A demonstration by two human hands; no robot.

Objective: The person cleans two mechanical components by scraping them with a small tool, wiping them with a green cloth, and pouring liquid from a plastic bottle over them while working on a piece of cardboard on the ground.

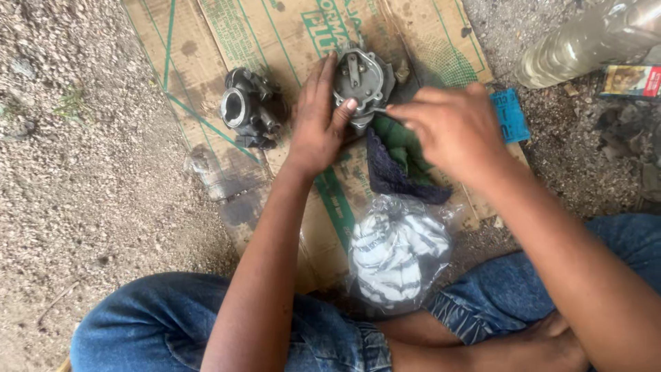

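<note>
Head view looked down on a person seated cross-legged in blue jeans on gravel, with a flattened cardboard sheet (pixel 206 41) spread in front of the knees. The left hand (pixel 318 124) was closed around the left side of a grey metal carburetor part (pixel 359 77), fingers up along its edge and the thumb pressed against its lower face, so the part was held tilted up near the far edge of the cardboard, about midway along it. The right hand (pixel 451 127) was pinched shut on a thin metal tool (pixel 381 110), whose tip touched the lower right of the held part, just beside the left thumb.

Under the part and both hands lay a dark blue and green rag (pixel 399 162), bunched on the cardboard toward its right edge. Nearer the knees, at the near edge of the sheet, sat a clear plastic bag (pixel 396 251) with white and dark striped cloth inside. A second, darker carburetor body (pixel 246 109) lay on the cardboard's left half, well apart from the left hand, its round bore facing left. Off the sheet's far right corner, a clear plastic bottle (pixel 585 41) lay on the gravel, with a small flat box (pixel 630 80) just beside it and a blue packet (pixel 511 114) at the cardboard's right edge.
</note>
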